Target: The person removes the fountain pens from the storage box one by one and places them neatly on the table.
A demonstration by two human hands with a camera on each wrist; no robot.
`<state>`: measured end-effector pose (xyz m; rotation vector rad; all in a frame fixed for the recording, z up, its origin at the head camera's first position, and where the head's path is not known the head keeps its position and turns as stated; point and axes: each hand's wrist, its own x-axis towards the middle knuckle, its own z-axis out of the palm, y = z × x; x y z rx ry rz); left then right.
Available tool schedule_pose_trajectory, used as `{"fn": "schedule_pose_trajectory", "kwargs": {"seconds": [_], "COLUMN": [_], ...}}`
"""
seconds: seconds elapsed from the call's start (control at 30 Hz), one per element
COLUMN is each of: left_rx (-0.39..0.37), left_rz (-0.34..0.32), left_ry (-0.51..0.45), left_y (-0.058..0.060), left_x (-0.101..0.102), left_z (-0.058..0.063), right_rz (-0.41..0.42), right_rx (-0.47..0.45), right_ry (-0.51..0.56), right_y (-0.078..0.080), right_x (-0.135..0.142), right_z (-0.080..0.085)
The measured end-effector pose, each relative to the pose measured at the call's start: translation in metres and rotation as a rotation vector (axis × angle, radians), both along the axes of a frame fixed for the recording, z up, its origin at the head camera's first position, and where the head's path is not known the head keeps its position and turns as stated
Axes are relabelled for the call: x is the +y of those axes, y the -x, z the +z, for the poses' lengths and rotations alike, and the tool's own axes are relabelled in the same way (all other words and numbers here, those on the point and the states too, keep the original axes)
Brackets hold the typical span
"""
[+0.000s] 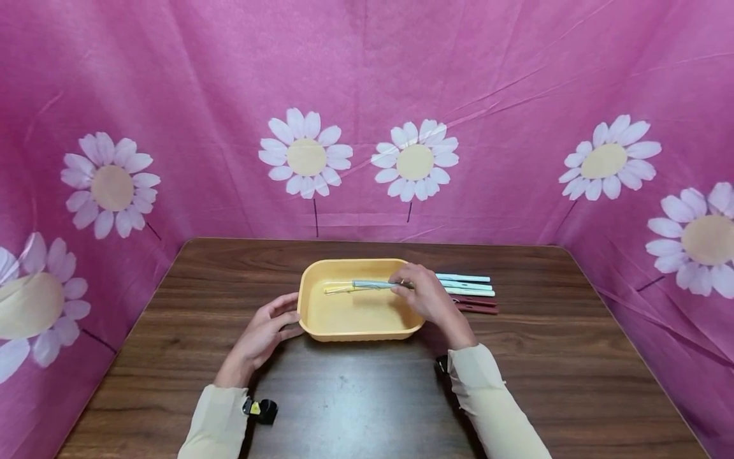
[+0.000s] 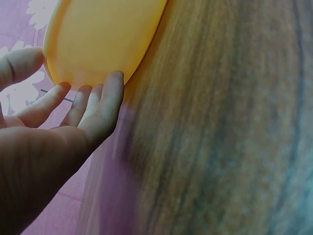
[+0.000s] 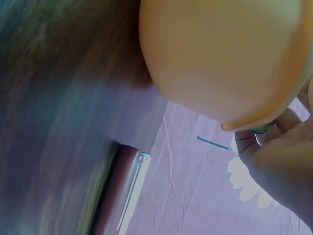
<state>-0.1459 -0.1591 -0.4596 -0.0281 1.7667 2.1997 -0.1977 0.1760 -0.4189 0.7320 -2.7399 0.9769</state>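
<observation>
A yellow rectangular tray sits on the table. My left hand rests its fairly straight fingers against the tray's left end; the left wrist view shows the fingertips at the wall. My right hand reaches over the tray's right end and pinches a slim light blue pen above the tray floor. Beyond that pen's tip, yellow pens show inside the tray. In the right wrist view, a green end peeks out among the right fingers, and the tray wall hides part of the hand.
Several light blue pens lie side by side just right of the tray. Dark red pens lie nearer, partly behind the right wrist. The wooden table ends at a pink curtain printed with daisies.
</observation>
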Motion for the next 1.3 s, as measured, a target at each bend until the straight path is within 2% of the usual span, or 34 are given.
{"fn": "schedule_pose_trajectory", "kwargs": {"seconds": [0.23, 0.53, 0.87, 1.3], "left_rx": [-0.010, -0.006, -0.002, 0.004], "left_rz": [0.005, -0.005, 0.002, -0.002], "left_ry": [0.003, 0.001, 0.006, 0.004], "left_y": [-0.004, -0.003, 0.000, 0.001], "left_x": [-0.001, 0.001, 0.000, 0.000], "left_z": [-0.002, -0.002, -0.001, -0.001], "right_rz": [-0.016, -0.081, -0.131, -0.137], "right_rx": [0.016, 0.001, 0.003, -0.028], "right_ry": [0.015, 0.020, 0.009, 0.013], "right_y": [-0.005, -0.014, -0.015, -0.014], "right_x": [0.008, 0.031, 0.052, 0.064], "right_z": [-0.005, -0.005, -0.004, -0.006]}}
